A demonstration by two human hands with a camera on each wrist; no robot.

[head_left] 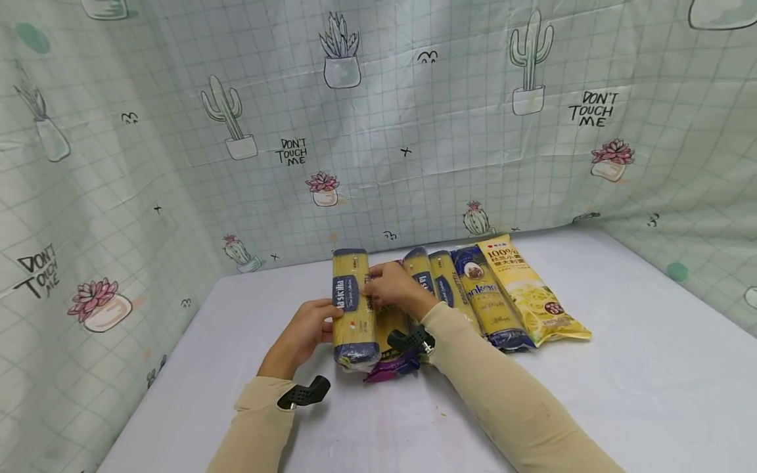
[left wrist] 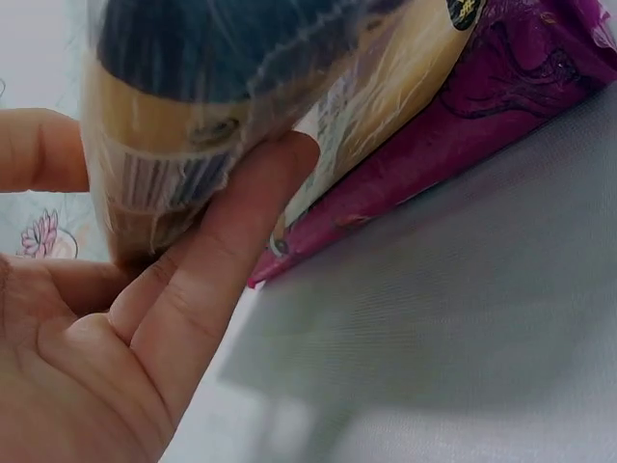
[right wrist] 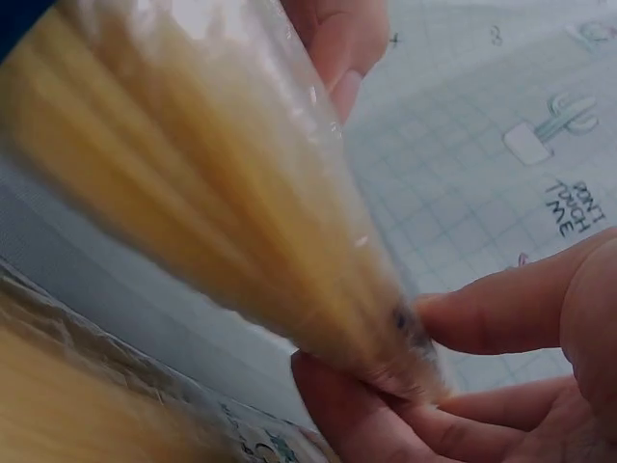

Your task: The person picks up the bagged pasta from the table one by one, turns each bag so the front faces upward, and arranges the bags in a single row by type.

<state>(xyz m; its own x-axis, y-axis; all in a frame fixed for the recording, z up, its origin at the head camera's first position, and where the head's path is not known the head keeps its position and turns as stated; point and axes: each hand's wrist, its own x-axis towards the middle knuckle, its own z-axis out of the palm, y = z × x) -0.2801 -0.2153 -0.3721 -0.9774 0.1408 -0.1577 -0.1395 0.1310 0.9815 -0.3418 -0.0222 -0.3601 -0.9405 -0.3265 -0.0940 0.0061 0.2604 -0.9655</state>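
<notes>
The la sicilia spaghetti packet (head_left: 353,305) lies lengthwise on the white surface (head_left: 621,368), at the 9 o'clock end of a row of pasta packets, partly on top of a purple-ended packet (head_left: 390,371).

Left hand (head_left: 307,332): placed against the packet's 9 o'clock side. In the left wrist view the thumb (left wrist: 227,256) lies straight along the film beside the barcode, and one finger extends behind the packet. This grip braces the packet and is not clenched.

Right hand (head_left: 393,289): at the packet's 3 o'clock side, near mid-length. In the right wrist view the fingertips (right wrist: 501,313) pinch the gathered end seal of a clear spaghetti packet (right wrist: 222,222). Which packet of the row this is cannot be determined from that view.

Handling judgement:
- The strands make the packet stiff along its length, but they are brittle and would probably snap if bent.
- The film appears glossy and likely slippery.
- The weight is probably moderate.
- Hold across the long sides near mid-length. The end seal alone is a weak hold.

Remaining row, toward 3 o'clock: two further la sicilia packets (head_left: 434,282), a blue-labelled packet (head_left: 487,302) and a yellow packet (head_left: 532,292).
</notes>
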